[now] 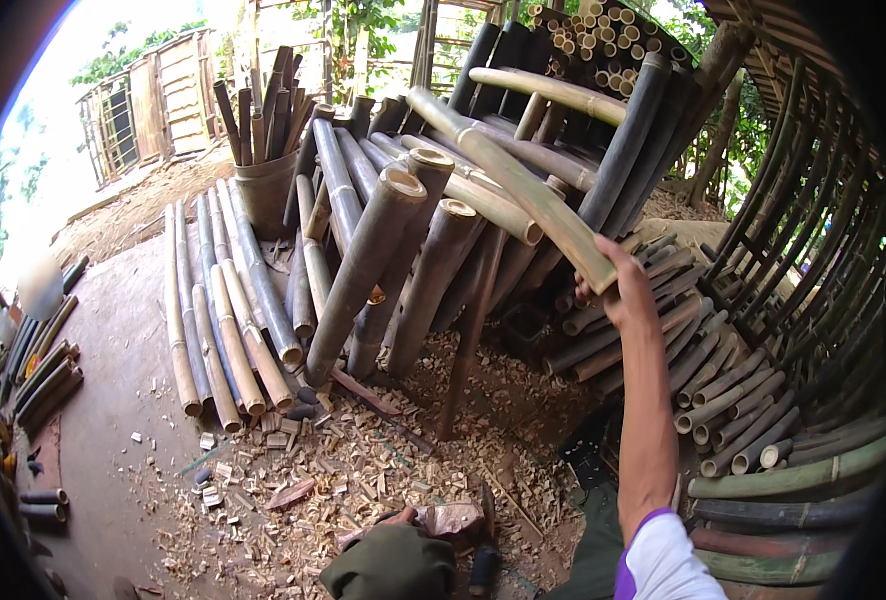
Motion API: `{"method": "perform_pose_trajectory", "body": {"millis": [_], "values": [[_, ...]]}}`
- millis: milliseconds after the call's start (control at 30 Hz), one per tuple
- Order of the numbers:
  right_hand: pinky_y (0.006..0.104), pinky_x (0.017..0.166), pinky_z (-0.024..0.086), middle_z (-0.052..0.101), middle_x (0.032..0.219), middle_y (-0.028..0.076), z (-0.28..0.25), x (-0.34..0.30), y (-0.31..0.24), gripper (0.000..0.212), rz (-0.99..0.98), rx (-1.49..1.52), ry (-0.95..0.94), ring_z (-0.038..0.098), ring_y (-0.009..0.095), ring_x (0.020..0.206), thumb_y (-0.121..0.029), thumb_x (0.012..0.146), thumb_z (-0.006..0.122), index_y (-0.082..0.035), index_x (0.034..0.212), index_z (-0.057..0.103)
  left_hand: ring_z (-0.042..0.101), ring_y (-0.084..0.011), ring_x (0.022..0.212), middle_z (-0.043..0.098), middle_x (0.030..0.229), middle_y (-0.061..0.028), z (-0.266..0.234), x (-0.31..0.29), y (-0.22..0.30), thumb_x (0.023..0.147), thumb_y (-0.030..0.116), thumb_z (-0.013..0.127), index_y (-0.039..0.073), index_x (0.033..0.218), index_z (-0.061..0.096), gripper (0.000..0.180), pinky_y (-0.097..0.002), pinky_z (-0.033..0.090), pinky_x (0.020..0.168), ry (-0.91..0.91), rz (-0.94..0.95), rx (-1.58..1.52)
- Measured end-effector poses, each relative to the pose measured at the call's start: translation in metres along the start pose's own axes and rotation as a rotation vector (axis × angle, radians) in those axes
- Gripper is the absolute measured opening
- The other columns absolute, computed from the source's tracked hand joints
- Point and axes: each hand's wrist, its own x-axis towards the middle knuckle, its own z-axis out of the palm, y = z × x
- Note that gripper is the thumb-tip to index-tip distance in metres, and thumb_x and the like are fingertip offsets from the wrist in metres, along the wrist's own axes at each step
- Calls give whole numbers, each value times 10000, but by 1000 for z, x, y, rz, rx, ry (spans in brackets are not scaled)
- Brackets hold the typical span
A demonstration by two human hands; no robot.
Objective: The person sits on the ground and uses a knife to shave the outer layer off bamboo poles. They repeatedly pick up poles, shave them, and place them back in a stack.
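My right hand (618, 280) is closed around the near end of a pale green bamboo piece (523, 185). This length slants away up and to the left, above the standing and leaning poles. My right arm is stretched forward from the lower right, in a white sleeve with a purple edge. My left hand is not in view. By my dark green trouser knee (388, 565) a knife (484, 560) with a dark handle lies beside a reddish-brown block (450, 518).
Thick dark bamboo poles (363, 280) lean in the middle, with thinner poles (213, 310) lying to their left. Wood chips (363, 490) cover the ground. Cut bamboo lengths (733, 400) are piled at right before a slatted wall (803, 190). A bucket (263, 195) holds dark bamboo strips.
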Motion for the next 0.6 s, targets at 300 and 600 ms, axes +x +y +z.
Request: {"method": "perform_pose_trajectory", "body": {"millis": [300,600], "values": [[342,709,579,669,888,161,33,-113,-5,636,-216,23,-141,664,195,717,-487,969,692,93,1215,608,692,-345,697,675,729,-136,1,-10,0,827,209,746,111,888,645,154,-454,540,651,42,-7,-11],[409,729,598,665,927,218,164,-179,71,722,100,229,-504,671,259,736,-385,879,719,133,1324,485,690,-342,694,668,723,-130,-5,-34,6,828,210,749,113,880,642,153,-452,537,648,101,2,-54]]}}
